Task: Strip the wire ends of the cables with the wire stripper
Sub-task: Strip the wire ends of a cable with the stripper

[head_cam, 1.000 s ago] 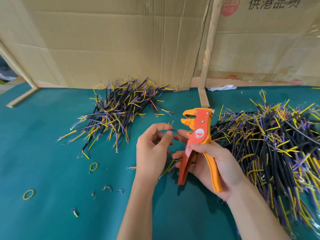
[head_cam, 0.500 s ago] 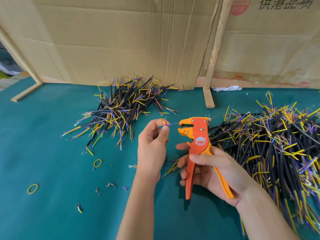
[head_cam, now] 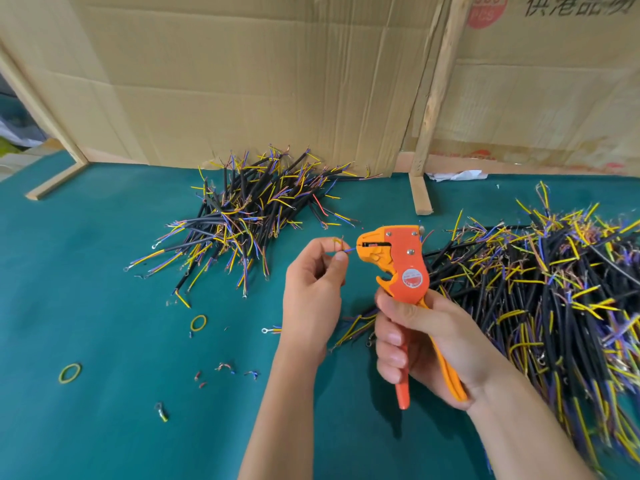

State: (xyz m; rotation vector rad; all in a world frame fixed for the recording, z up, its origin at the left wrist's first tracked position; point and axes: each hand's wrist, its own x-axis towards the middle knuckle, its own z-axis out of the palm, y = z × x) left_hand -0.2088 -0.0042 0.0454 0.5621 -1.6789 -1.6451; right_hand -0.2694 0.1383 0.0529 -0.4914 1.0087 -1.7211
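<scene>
My right hand (head_cam: 426,341) grips the two handles of an orange wire stripper (head_cam: 401,265), squeezed close together, with its head pointing left. My left hand (head_cam: 311,289) pinches a cable near its end; a thin blue wire (head_cam: 349,251) runs from my fingertips into the stripper's jaws, and a yellow wire curls up beside it. The rest of that cable (head_cam: 353,330) hangs below my hands, black with yellow and blue leads.
A pile of black cables (head_cam: 242,220) lies at the back centre of the green table, and a larger pile (head_cam: 554,289) fills the right side. Yellow rubber bands (head_cam: 70,372) and wire scraps (head_cam: 225,367) lie at left. Cardboard sheets (head_cam: 242,81) and a wooden post (head_cam: 420,192) stand behind.
My left hand brought the blue wire end to the right into the stripper's jaws. The right hand raised the stripper and squeezed its handles together.
</scene>
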